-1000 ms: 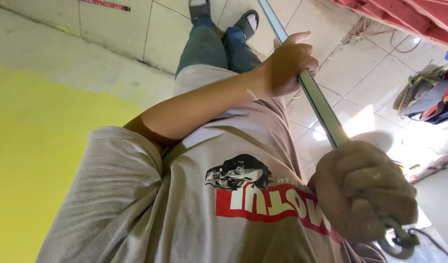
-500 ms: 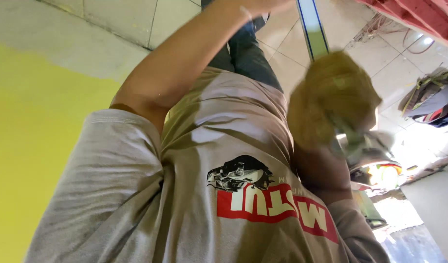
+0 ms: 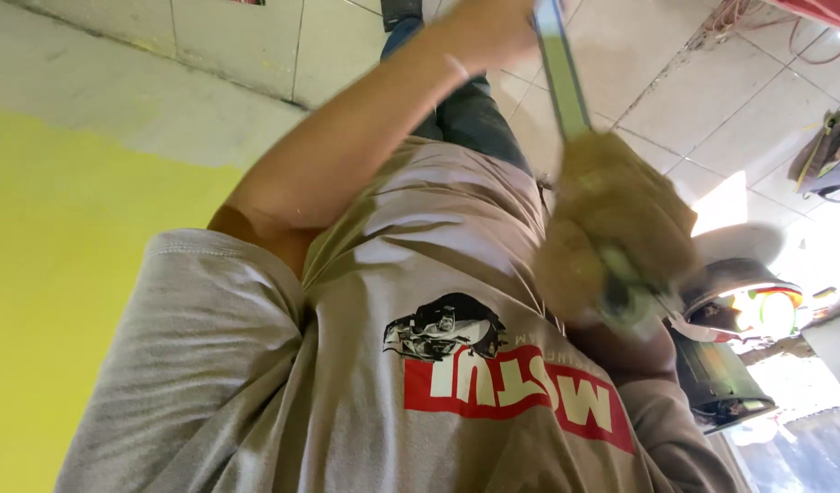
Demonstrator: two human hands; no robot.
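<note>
metal bar (image 3: 561, 78), long, thin and probably stiff and light, is clenched low by the right hand (image 3: 612, 233) and gripped higher by the left hand (image 3: 488, 27).

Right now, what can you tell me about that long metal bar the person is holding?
The metal bar is long, thin, flat and straight, grey with a greenish shine. It slants from the top of the picture down toward the camera, over the tiled floor. One hand grips it near the top; the other hand, blurred, wraps its lower end. Its ends are hidden.

yellow wall (image 3: 64, 301), tiled floor (image 3: 712, 100), grey T-shirt (image 3: 365, 383)
</note>
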